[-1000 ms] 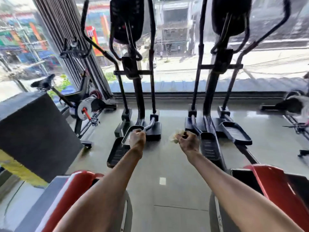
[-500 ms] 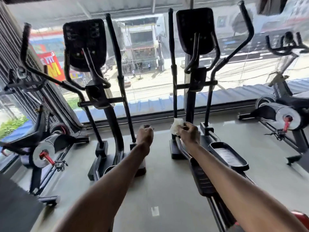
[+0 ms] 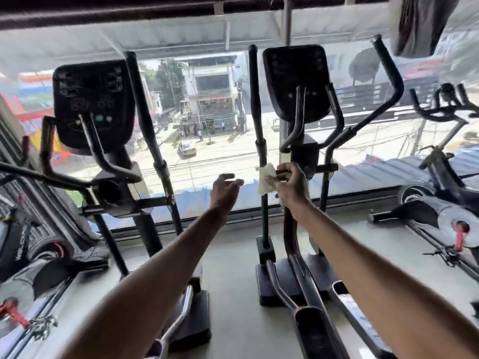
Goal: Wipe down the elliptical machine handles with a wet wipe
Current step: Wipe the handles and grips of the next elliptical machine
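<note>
Two black elliptical machines face a big window. The right elliptical point(image 3: 295, 81) has a tall left handle point(image 3: 256, 104) and a bent right handle point(image 3: 388, 71). My right hand point(image 3: 291, 185) pinches a white wet wipe point(image 3: 265, 178) that hangs just in front of the left handle's lower pole, near its joint. My left hand point(image 3: 225, 187) reaches forward beside it with fingers apart and holds nothing. The left elliptical point(image 3: 93, 102) stands to the left, with its long handle point(image 3: 145, 107) between the machines.
Spin bikes stand at the far left point(image 3: 39, 257) and far right point(image 3: 440, 203). The ellipticals' pedals point(image 3: 313, 330) and base rails stretch toward me over the pale floor point(image 3: 233, 281). The window point(image 3: 207, 125) closes off the space behind the machines.
The view has tilted up and moved nearer the machines. Both hands rose from pedal height to the right elliptical's left handle. My left fist has opened; the wipe stays in my right hand.
</note>
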### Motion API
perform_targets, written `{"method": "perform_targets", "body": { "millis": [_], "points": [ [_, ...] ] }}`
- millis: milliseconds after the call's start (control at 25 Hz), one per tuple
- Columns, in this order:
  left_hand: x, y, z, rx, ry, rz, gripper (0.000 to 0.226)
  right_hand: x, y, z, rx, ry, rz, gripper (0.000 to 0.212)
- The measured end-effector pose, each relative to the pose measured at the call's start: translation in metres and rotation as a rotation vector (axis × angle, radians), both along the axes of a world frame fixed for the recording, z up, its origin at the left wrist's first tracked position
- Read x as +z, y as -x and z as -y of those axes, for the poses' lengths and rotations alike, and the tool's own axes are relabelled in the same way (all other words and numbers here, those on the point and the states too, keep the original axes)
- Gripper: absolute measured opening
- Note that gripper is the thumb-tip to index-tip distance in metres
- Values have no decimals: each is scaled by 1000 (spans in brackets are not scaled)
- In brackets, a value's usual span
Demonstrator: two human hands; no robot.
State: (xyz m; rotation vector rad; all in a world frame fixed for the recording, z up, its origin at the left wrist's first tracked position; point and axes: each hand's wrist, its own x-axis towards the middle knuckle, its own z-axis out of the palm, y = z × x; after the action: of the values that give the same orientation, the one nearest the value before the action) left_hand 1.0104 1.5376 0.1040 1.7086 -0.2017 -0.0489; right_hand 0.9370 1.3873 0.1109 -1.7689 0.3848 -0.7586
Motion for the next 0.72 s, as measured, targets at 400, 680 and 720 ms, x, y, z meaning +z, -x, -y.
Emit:
{"method": "perform_targets", "body": {
  "millis": [400, 680, 720],
  "points": [
    [114, -218, 87, -433, 8, 261, 16, 98, -207, 98, 250, 214, 158, 13],
    [168, -309, 179, -68, -30, 556, 20, 135, -323, 158, 70, -125, 297, 27],
    [172, -316, 191, -42, -75, 619, 15, 141, -336, 164, 173, -240, 292, 28]
  ]
}}
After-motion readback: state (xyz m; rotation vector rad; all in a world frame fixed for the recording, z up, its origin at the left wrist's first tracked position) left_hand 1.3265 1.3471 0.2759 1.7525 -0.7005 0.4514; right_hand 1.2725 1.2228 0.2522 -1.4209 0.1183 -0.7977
